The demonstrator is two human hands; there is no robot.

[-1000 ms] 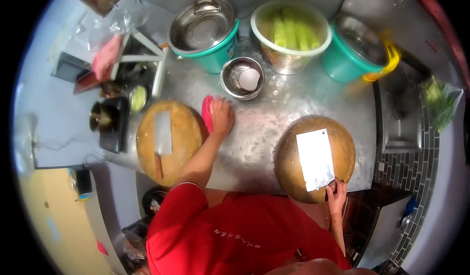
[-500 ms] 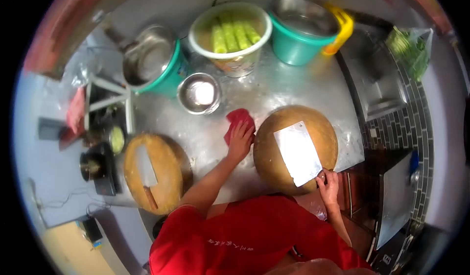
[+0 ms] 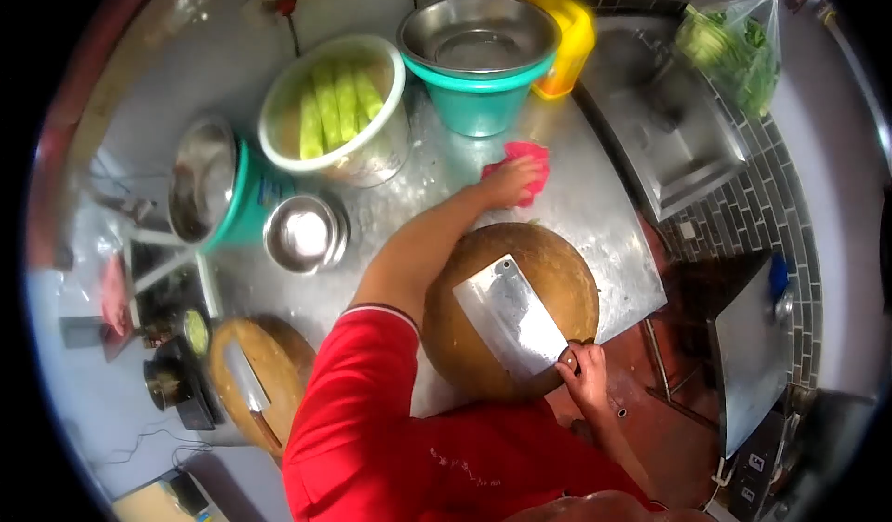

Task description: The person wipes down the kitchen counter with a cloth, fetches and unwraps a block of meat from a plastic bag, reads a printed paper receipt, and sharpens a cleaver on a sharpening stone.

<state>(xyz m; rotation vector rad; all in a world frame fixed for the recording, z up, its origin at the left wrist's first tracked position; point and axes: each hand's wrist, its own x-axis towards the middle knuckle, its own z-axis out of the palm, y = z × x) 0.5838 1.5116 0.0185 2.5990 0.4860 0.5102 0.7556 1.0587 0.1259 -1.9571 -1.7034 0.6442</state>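
My left hand (image 3: 511, 185) presses a pinkish-red cloth (image 3: 531, 158) onto the steel tabletop, beyond the big round wooden chopping board (image 3: 465, 353). Its arm reaches across the board's left side. My right hand (image 3: 587, 380) grips the dark handle of a broad cleaver (image 3: 513, 322) at the board's near right edge. The blade lies flat over the board and points to the far left. A second cleaver (image 3: 244, 378) rests on a smaller round board (image 3: 288, 359) to the left, touched by neither hand.
Along the back stand a white bucket (image 3: 279, 155) of peeled green stalks, a teal tub (image 3: 474, 108) topped by a steel basin (image 3: 478, 34), and a yellow jug (image 3: 569, 43). Steel bowls (image 3: 302, 234) sit left of centre. The sink (image 3: 683, 164) and bagged greens (image 3: 743, 57) are right.
My left hand has swept the cloth farther away and to the right, round to the far side of the board. My right hand keeps the cleaver over the board. The view has shifted right.
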